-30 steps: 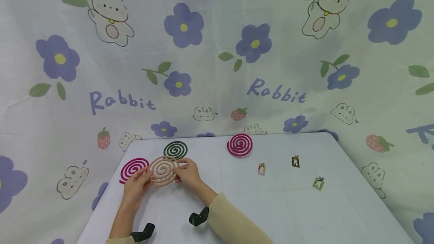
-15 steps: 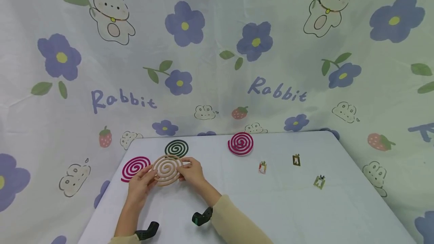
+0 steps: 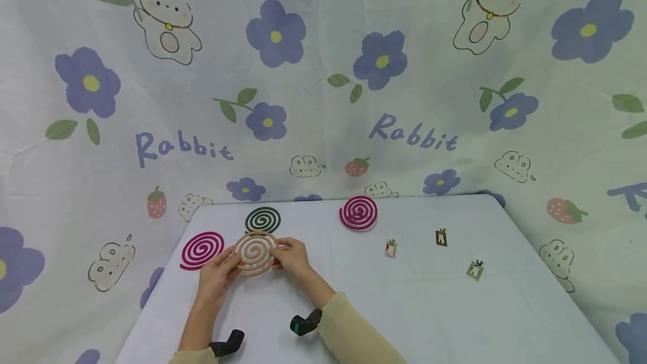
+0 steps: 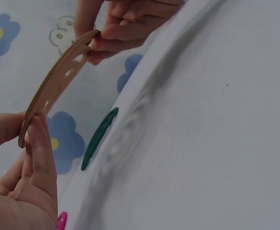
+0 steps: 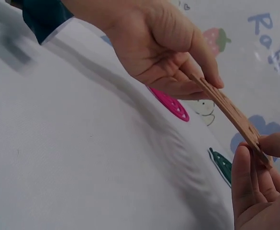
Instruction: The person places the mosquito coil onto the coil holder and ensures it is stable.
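Observation:
A tan spiral mosquito coil is held up off the white table by both hands, tilted, with its shadow on the cloth in the wrist views. My left hand pinches its left edge between thumb and fingers. On the opposite edge, the thumb and fingers of my right hand do the same. Seen from the left wrist, the coil is nearly edge-on. Just behind it lies a dark green coil, its near edge overlapped in the head view. A magenta coil lies flat left of my left hand.
Another magenta coil lies near the table's back edge. To the right are three small cut-out tags: a red-and-white one, a dark gold one and a pale gold one. A printed curtain hangs behind the table.
Both hands have shifted a little to the right, carrying the tan mosquito coil away from the left magenta one. Both keep their pinch on it. The other coils and tags stay put.

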Demonstrator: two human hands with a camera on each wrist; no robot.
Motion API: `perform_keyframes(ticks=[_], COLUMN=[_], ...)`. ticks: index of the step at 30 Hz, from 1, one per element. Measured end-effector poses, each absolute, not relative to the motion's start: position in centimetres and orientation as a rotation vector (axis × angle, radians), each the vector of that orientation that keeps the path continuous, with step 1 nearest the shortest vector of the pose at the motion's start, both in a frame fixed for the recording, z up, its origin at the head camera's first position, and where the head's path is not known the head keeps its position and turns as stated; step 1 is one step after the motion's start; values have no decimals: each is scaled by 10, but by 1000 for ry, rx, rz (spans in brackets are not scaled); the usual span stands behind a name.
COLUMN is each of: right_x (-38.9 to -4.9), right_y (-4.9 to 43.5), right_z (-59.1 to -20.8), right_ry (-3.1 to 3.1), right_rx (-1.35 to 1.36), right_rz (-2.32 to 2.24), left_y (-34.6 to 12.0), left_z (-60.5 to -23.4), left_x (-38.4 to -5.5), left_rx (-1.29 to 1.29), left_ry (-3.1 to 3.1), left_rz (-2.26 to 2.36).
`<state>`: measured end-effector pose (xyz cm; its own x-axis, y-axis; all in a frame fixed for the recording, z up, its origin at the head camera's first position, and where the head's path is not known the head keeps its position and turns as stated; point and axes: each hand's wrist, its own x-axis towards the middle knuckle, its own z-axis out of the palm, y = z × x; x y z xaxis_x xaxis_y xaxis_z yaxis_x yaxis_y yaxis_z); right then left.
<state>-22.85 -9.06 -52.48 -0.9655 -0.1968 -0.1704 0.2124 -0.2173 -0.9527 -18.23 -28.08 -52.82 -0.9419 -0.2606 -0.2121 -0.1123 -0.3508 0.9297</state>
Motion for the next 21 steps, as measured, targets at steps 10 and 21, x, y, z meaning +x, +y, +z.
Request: perform_keyframes(ticks=[10, 21], right_x=[-232, -230], right_y=[-85, -71], right_z=[-538, -540], right_ry=[1742, 1721], right_rx=[107, 132], right_rz=[-2244, -2284], left_y=[-267, -253], left_z=[-533, -542], left_x=[-185, -190], left_rx=[524, 534], left_ry=[-1690, -1666], left_rz=[-2510, -2587])
